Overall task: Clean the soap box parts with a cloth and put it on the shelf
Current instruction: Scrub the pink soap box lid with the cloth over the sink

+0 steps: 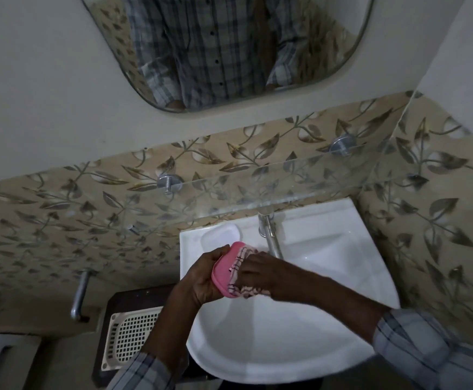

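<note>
My left hand (201, 280) grips a pink soap box part (225, 273), held on edge above the white sink (300, 347). My right hand (260, 273) presses a pink checked cloth (243, 288) against the inner face of the pink part; the cloth covers much of it. A translucent white soap box part (221, 235) lies on the sink's back left rim. The glass shelf (258, 178) runs along the tiled wall above the sink, held by round metal brackets.
A metal tap (270, 235) rises at the back of the sink, close behind my right hand. Left of the sink, a cream perforated basket (129, 336) rests on a dark stand. A metal bar (79, 294) sticks out from the left wall. A mirror (229, 46) hangs above.
</note>
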{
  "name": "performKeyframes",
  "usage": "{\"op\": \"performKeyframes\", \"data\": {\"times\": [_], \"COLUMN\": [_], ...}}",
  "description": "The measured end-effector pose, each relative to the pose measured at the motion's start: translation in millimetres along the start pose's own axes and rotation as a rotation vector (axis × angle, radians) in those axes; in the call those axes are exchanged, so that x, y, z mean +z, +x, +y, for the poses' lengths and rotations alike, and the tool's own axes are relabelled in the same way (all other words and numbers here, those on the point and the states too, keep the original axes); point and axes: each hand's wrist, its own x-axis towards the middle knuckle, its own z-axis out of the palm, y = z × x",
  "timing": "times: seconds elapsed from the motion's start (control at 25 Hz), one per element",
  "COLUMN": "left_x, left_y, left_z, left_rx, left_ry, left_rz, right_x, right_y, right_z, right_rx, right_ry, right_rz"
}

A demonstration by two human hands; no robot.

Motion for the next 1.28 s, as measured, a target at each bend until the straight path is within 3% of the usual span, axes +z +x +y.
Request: {"op": "performKeyframes", "data": {"times": [0.12,0.24,0.4,0.48,0.52,0.56,0.72,0.76,0.88,1.0,1.08,1.2,1.28], "left_x": [3,8,3,3,5,5,2,1,8,10,7,3,0], "left_y": [3,13,24,26,25,25,12,7,2,10,18,28,31], "left_z": [-3,-12,-33,-33,-30,-25,-13,-10,-1,-8,-26,-55,-63], "left_rx": [0.080,0.242,0.531,0.621,0.620,0.581,0.290,0.250,0.228,0.431,0.619,0.873,0.964], "left_ry": [-0.016,-0.039,-0.007,0.081,0.101,0.087,0.082,0.104,0.091,0.079,0.184,0.404,0.467], "left_rz": [0.031,0.128,0.302,0.344,0.375,0.390,0.259,0.235,0.213,0.344,0.403,0.261,0.246], "right_x": [-24,-2,-1,5,9,14,6,-4,-7,20,21,-3,-5], "right_y": [-2,3,40,55,54,48,0,0,7,12,25,59,71], "right_z": [18,-10,-28,-35,-42,-44,-15,-1,13,-24,-41,-18,-14], "right_rx": [0.004,0.093,0.645,0.952,0.991,0.903,0.192,0.122,0.162,0.379,0.625,1.126,1.268], "right_ry": [-0.014,-0.012,0.428,0.724,0.730,0.620,0.178,0.103,0.039,0.267,0.543,1.161,1.390], "right_rz": [0.092,0.081,0.147,0.298,0.361,0.378,0.099,0.082,0.195,0.214,0.330,0.649,0.734]}}
